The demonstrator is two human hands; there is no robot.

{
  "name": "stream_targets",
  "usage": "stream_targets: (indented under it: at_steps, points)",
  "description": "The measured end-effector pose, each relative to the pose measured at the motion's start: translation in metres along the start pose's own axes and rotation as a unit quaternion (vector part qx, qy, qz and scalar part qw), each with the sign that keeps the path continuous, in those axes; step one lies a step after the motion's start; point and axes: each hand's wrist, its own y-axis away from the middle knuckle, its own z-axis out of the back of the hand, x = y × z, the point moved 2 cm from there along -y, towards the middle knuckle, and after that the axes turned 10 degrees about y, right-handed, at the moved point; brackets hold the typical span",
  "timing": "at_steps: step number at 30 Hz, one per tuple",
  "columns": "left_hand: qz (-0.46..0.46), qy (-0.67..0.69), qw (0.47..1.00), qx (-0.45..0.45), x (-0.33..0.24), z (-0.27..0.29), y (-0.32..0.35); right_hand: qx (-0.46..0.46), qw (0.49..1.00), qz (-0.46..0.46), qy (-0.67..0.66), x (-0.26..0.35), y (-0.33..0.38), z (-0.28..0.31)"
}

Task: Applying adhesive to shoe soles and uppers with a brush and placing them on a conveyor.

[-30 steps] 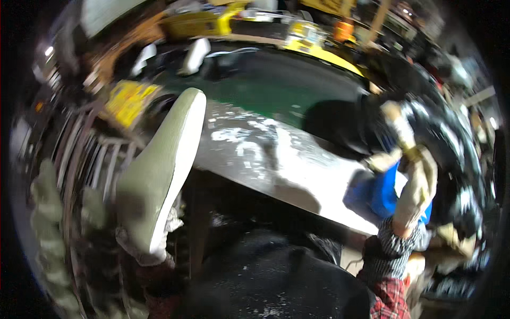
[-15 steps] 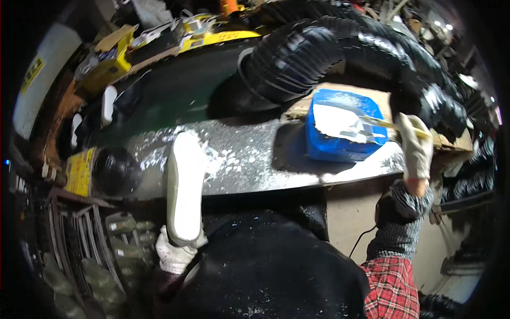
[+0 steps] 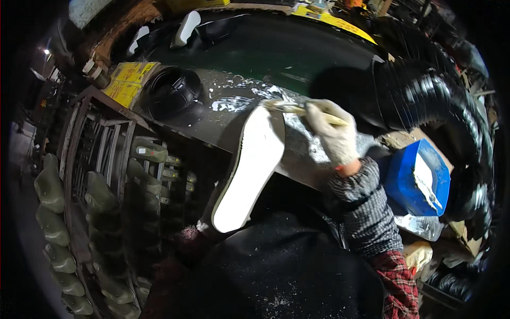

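Note:
Sole up, a shoe (image 3: 249,165) with a white-coated bottom slants over my lap and the near edge of the bench. My left hand (image 3: 202,226), mostly hidden in shadow behind the heel, holds it from below. In a pale work glove, my right hand (image 3: 334,127) is closed around the handle of a brush (image 3: 287,107). The bristles are at the toe end of the sole. To the right of my right forearm stands a blue tub (image 3: 399,181), with white paste on its inside.
A dark green belt (image 3: 276,50) runs behind the bench, carrying white-soled shoes (image 3: 187,27). Black flexible ducting (image 3: 417,98) curves along the right. At left are a round black bowl-like object (image 3: 172,93), a yellow packet (image 3: 127,80) and a rack of olive shoe-shaped pieces (image 3: 103,191).
My right hand has carried the brush leftward from the blue tub to the shoe's toe. The shoe now leans more to the right, and the whole view has turned left.

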Motion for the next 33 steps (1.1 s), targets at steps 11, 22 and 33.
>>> stream_targets:
  at_steps: [11,22,33]
  points:
    - [0.068,0.081,0.994,0.037,-0.02,-0.018,-0.006,0.115,0.989,0.011,0.091,0.068,0.014,-0.008]
    - [-0.065,-0.098,0.99,0.08,-0.027,-0.014,-0.015,0.285,0.956,-0.004,0.068,0.075,0.069,-0.013]
    - [-0.053,-0.04,0.998,-0.014,-0.021,-0.024,0.004,0.344,0.927,0.142,-0.054,0.048,0.094,0.003]
